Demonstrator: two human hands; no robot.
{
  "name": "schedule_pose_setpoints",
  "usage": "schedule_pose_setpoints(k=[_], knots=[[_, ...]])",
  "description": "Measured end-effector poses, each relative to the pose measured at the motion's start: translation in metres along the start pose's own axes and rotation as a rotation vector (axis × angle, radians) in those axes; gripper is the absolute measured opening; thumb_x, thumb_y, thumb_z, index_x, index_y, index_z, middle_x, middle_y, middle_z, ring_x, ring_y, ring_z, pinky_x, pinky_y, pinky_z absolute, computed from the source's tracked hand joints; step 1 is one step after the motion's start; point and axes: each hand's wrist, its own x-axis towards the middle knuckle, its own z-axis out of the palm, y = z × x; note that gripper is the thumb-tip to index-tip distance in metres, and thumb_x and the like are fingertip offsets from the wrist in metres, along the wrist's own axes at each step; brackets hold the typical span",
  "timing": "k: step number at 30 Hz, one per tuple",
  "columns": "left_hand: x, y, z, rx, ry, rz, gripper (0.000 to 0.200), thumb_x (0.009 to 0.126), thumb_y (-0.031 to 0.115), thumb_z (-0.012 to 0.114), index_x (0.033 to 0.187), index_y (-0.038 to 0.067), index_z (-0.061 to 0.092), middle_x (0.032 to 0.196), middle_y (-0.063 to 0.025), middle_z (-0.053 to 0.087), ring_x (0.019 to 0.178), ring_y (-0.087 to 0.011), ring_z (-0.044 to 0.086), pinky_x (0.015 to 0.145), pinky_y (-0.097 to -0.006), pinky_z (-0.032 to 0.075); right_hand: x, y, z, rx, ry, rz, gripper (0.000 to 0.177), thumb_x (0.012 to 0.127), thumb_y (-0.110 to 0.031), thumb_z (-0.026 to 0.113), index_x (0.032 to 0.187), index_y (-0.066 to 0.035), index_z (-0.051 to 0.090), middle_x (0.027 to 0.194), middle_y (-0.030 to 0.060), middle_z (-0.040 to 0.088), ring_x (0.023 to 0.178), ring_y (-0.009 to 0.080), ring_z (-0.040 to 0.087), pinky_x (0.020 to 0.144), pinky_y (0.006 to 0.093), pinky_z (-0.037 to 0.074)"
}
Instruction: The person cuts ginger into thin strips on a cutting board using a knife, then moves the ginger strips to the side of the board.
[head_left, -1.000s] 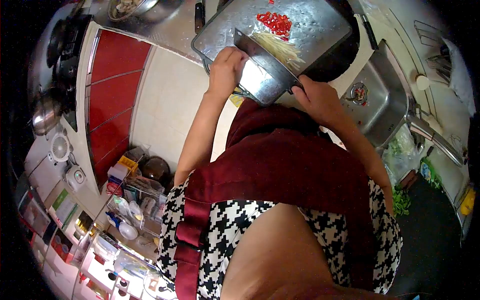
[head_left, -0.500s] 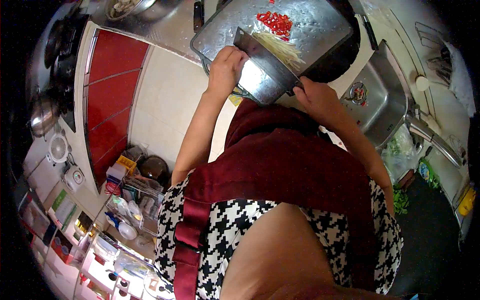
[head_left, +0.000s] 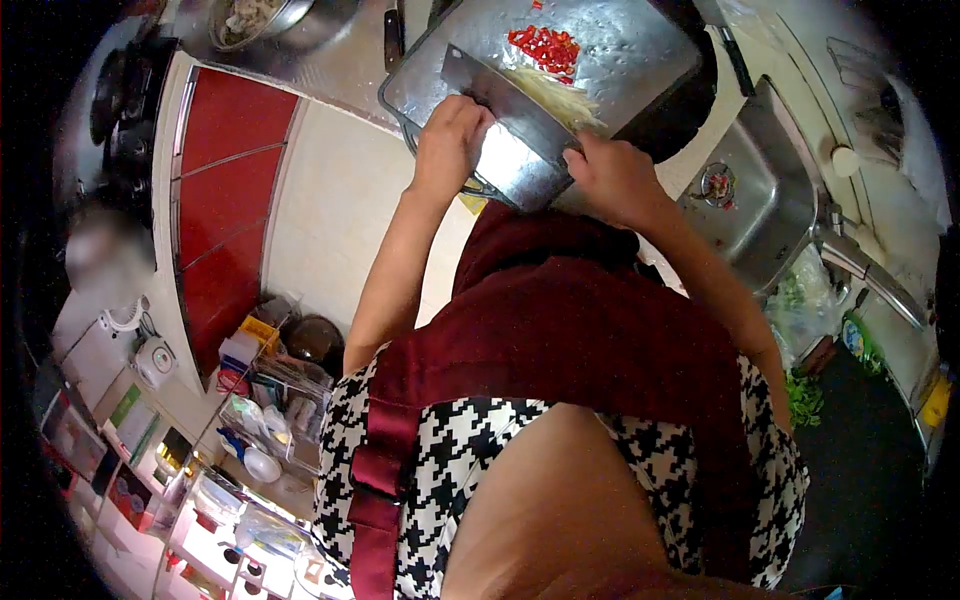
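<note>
My right hand is closed around the handle end of a cleaver, its broad dark blade slanting across the cutting board. On the near side of the blade, my left hand is closed with fingers curled close to the steel; what they hold, if anything, is hidden. Thin pale strips lie along the blade's far side. Beyond them sits a pile of chopped red chili.
A knife with a dark handle lies left of the board. At the upper left stands a metal bowl with pale food. To the right are a steel sink with a faucet and a bag of greens.
The cleaver and my right hand have shifted left and slightly away from me. My left hand stays nearly in place. The pale strips look more spread and blurred.
</note>
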Motion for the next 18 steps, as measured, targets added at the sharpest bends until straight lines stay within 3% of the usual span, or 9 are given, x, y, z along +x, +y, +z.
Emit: schedule_pose_setpoints(k=[3, 6, 8, 10, 13, 18], knots=[[0.001, 0.002, 0.000, 0.033, -0.006, 0.014, 0.010, 0.076, 0.003, 0.068, 0.085, 0.003, 0.063, 0.085, -0.0121, 0.060, 0.081, -0.0310, 0.061, 0.071, -0.0377, 0.051, -0.005, 0.010, -0.004, -0.018, 0.087, 0.005, 0.028, 0.093, -0.030, 0.052, 0.096, -0.003, 0.056, 0.069, 0.0204, 0.063, 0.063, 0.0375, 0.063, 0.059, 0.0483, 0.049], [0.007, 0.006, 0.005, 0.069, 0.018, 0.026, 0.008, 0.078, 0.006, 0.067, 0.085, 0.005, 0.063, 0.084, -0.0109, 0.061, 0.080, -0.0302, 0.061, 0.069, -0.0375, 0.051, -0.019, 0.016, -0.020, 0.201, 0.111, 0.034, 0.027, 0.093, -0.028, 0.053, 0.098, -0.002, 0.057, 0.062, 0.0146, 0.061, 0.049, 0.0258, 0.060, 0.050, 0.0391, 0.048], [0.014, 0.013, 0.013, 0.041, 0.067, -0.023, 0.007, 0.079, 0.007, 0.067, 0.085, 0.007, 0.063, 0.084, -0.0100, 0.061, 0.078, -0.0296, 0.061, 0.068, -0.0375, 0.050, -0.024, 0.029, -0.025, 0.223, 0.175, 0.036, 0.031, 0.094, -0.032, 0.052, 0.096, -0.001, 0.058, 0.067, 0.0178, 0.063, 0.059, 0.0347, 0.062, 0.058, 0.0454, 0.050], [0.024, 0.022, 0.022, -0.034, 0.140, -0.118, 0.008, 0.079, 0.009, 0.068, 0.086, 0.008, 0.064, 0.084, -0.0090, 0.062, 0.076, -0.0291, 0.061, 0.066, -0.0377, 0.050, -0.027, 0.027, -0.036, 0.265, 0.222, 0.100, 0.034, 0.094, -0.034, 0.051, 0.094, -0.001, 0.058, 0.067, 0.0185, 0.063, 0.060, 0.0374, 0.063, 0.060, 0.0472, 0.051], [0.049, 0.031, 0.024, 0.117, 0.123, -0.077, 0.009, 0.078, 0.015, 0.070, 0.084, 0.011, 0.065, 0.080, -0.0075, 0.060, 0.074, -0.0290, 0.061, 0.064, -0.0383, 0.050, -0.033, 0.030, -0.050, 0.354, 0.239, 0.270, 0.035, 0.095, -0.035, 0.054, 0.097, 0.001, 0.057, 0.062, 0.0162, 0.062, 0.050, 0.0289, 0.063, 0.054, 0.0420, 0.051], [0.071, 0.031, 0.028, 0.277, -0.055, -0.036, 0.011, 0.076, 0.019, 0.068, 0.082, 0.010, 0.068, 0.088, -0.0090, 0.060, 0.087, -0.0280, 0.062, 0.067, -0.0405, 0.052, -0.038, 0.032, -0.056, 0.418, 0.191, 0.299, 0.039, 0.095, -0.037, 0.054, 0.098, 0.001, 0.057, 0.061, 0.0160, 0.062, 0.051, 0.0288, 0.063, 0.054, 0.0412, 0.051]])
